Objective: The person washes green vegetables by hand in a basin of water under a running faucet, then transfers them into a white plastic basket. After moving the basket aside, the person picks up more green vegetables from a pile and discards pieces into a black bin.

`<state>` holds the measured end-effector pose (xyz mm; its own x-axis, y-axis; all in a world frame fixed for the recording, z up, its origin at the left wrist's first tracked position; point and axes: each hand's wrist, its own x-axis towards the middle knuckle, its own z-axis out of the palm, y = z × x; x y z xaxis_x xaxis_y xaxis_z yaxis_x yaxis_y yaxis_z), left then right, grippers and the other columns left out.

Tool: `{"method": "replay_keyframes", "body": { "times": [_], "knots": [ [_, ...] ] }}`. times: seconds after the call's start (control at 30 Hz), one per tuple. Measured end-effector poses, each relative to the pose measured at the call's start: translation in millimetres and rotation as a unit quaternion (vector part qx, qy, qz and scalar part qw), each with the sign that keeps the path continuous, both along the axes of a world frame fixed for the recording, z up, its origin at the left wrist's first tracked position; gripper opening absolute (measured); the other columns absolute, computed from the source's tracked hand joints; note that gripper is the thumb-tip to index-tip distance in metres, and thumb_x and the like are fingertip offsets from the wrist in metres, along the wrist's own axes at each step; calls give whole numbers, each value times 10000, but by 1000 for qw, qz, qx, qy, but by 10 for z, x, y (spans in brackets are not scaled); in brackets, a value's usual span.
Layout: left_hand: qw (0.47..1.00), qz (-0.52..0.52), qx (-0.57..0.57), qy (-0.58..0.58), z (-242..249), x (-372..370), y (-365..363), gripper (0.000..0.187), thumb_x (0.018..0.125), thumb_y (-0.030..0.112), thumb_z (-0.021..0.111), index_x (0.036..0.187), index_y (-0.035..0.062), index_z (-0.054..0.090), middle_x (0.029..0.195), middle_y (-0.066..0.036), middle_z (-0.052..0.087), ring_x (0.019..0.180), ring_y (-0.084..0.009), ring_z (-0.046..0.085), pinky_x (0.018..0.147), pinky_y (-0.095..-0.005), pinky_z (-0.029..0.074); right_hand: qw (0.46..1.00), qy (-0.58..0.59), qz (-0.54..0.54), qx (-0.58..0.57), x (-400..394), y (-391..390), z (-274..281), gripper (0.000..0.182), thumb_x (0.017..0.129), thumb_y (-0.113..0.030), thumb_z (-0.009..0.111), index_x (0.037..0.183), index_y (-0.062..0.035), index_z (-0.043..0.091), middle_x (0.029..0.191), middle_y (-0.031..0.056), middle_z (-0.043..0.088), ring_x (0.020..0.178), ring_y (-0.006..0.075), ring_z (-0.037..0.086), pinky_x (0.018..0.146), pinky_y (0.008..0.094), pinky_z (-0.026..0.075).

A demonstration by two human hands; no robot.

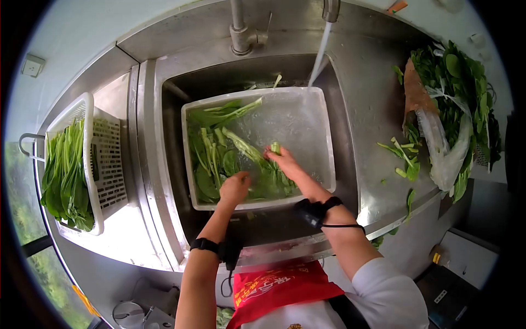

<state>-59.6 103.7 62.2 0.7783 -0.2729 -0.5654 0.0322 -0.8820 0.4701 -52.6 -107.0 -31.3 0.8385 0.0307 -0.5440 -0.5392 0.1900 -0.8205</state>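
A white shirt [386, 288] with a short right sleeve is worn under a red apron [307, 285] printed with yellow and pale lettering [268, 283]. A broad black strap [348, 312] is seen at the right side. The left forearm [197, 285] is circled by a black band [205, 244] with a boxy black device [232, 252]. The right forearm [350, 247] is similarly banded, and a thin black cable [346, 226] is looped across it.

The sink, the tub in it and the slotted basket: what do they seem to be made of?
Sink: metal, probably stainless steel, satin; grey, soft reflections.
Tub: likely plastic, smooth; pale rim, rounded corners.
Basket: probably moulded plastic, smooth white; regular slots suggest it.
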Motion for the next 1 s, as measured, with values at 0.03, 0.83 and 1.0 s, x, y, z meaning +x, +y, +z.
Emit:
{"method": "replay_keyframes", "body": {
  "times": [0.03, 0.83, 1.0],
  "knots": [
    [999, 36, 0, 31, 29, 82, -41, 469, 797, 274, 606, 1227, 122, 500, 1014, -115, 635, 925, -319, 595, 801, -383, 459, 999, 47, -18, -13, -22, -138, -11, 391, 820, -221, 620, 1154, -52, 505, 1021, 78, 586, 896, 186, 545, 778, 338, 415],
    [835, 311, -418, 179, -511, 251, -606, 149, 791, 42, 624, 930, 43, 569, 767, -1, 561, 662, -82, 497, 586, -225, 395, 997, -18, 41, 69, -1, -113, 482, 241, 885, -146, 553, 1111, -65, 571, 1016, 37, 594, 952, 118, 509, 794, 275, 421],
    [792, 372, -427, 228, -546, 186, -520, 229, 779, 111, 638, 981, 37, 561, 757, -18, 577, 654, -105, 516, 579, -262, 410, 989, 123, 76, -32, 106, -76, 511, 303, 914, -184, 507, 1188, -60, 541, 983, 44, 590, 932, 127, 533, 815, 262, 434]
  ]
}}
